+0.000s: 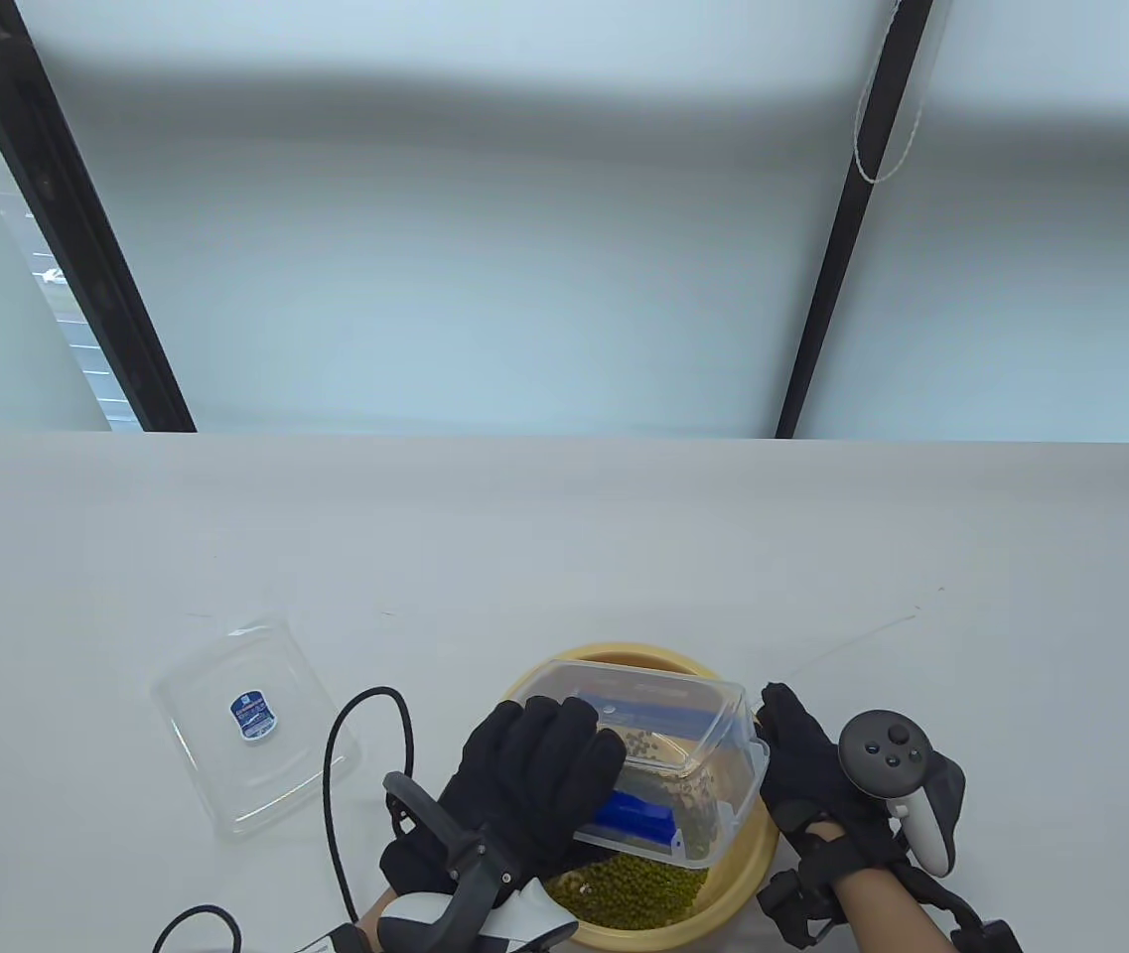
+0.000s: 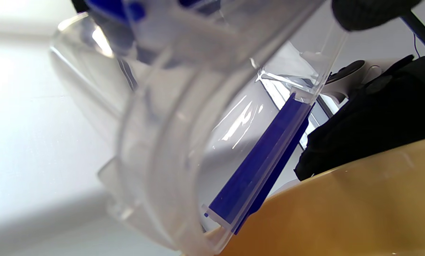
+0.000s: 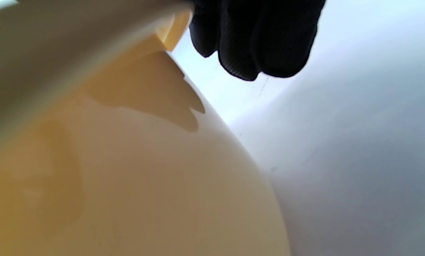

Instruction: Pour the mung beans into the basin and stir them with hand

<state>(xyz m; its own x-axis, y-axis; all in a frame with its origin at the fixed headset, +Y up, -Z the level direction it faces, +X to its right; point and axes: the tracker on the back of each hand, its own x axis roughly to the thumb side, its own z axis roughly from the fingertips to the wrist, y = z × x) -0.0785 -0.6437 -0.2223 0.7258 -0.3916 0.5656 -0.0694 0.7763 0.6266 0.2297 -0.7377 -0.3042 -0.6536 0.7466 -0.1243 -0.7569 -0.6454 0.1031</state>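
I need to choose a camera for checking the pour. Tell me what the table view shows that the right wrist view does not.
Only the table view: mung beans in the basin, the tipped clear container under the left hand, and its lid lying left. Only the right wrist view: the basin's outer wall close up. Both: the yellow basin and the right hand at its rim.
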